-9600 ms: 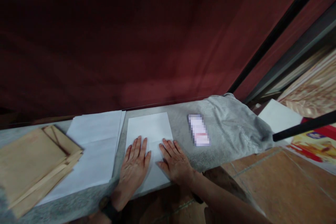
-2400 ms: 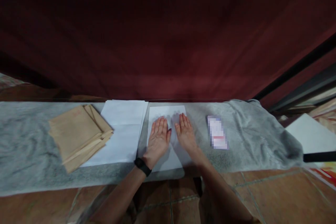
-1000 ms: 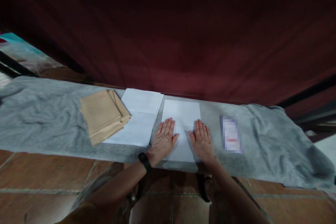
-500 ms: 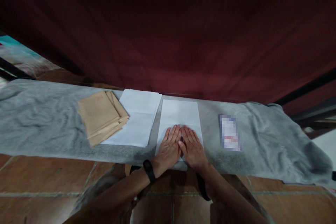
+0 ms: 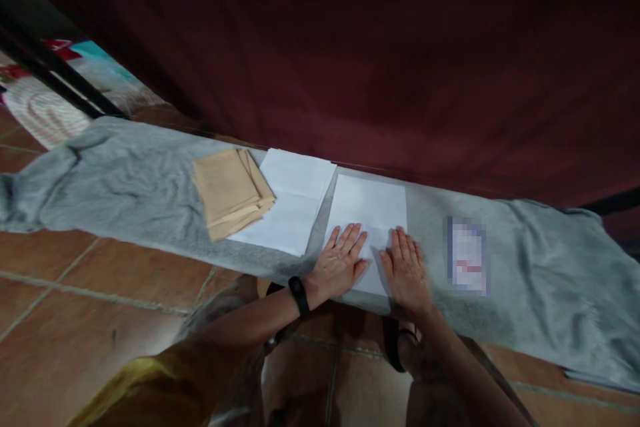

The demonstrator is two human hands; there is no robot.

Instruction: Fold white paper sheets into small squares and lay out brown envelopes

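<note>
"What does the sheet look like from your station?"

"Through my head camera, the white sheet is plain, bright and rectangular, with a faint crease running across it. It lies flat on the grey cloth-covered table. I can't tell whether it's a single layer."

"And my view of the hands is small; how are they set?"

"The left hand is palm down on the sheet, fingers spread, relaxed. The right hand lies just as flat and released, along the sheet's right edge."

"What's around it?"

"Just beside it on the left I see white paper, with brown envelopes overlapping it. To the right sits a pixelated rectangle I can't make out."
</note>
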